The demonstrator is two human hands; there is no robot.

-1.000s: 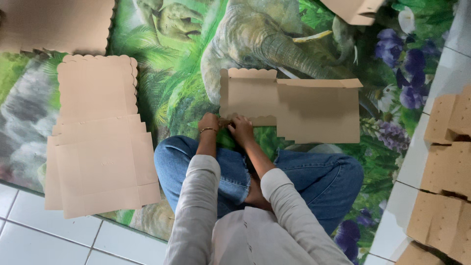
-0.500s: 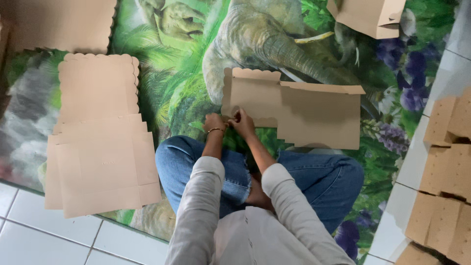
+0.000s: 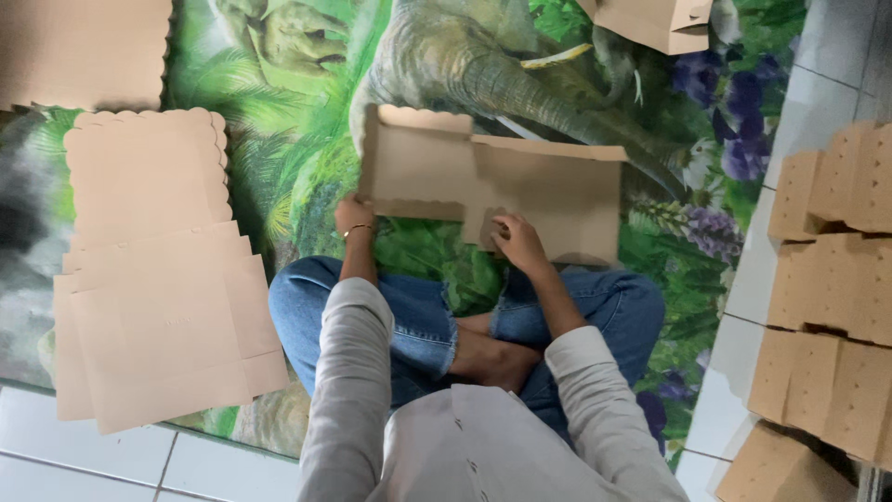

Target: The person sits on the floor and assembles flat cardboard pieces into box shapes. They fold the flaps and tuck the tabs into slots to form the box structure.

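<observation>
Cardboard blank [image 3: 492,181], flat and brown, lies just above the middle of the frame on the jungle-print mat [image 3: 307,177], directly ahead of the seated person's crossed legs [image 3: 418,325]. Its long axis runs left to right across the picture: a scalloped panel at the left end and a wider plain panel at the right end.

Left hand [image 3: 353,216] sits at the lower left corner of the scalloped panel, wrist bracelet showing, fingers curled round the edge; that grip looks closed on the cardboard, though the fingertips are hidden behind the sheet. Right hand [image 3: 518,244] is at the lower edge of the wider panel, nearer the middle of the blank, fingers bent down on a small flap; whether it pinches the flap or only presses it I cannot tell.

So both hands work the near long edge, the blank stretching away from them toward the top of the frame. The left hand holds the end; the right is closer to the centre fold.

Over at the left of the frame a stack of flat blanks [image 3: 158,307] lies well apart. Down the right side, on the white floor tiles [image 3: 753,307], folded boxes [image 3: 836,297] are piled. Another folded box [image 3: 655,20] sits at the top edge.
</observation>
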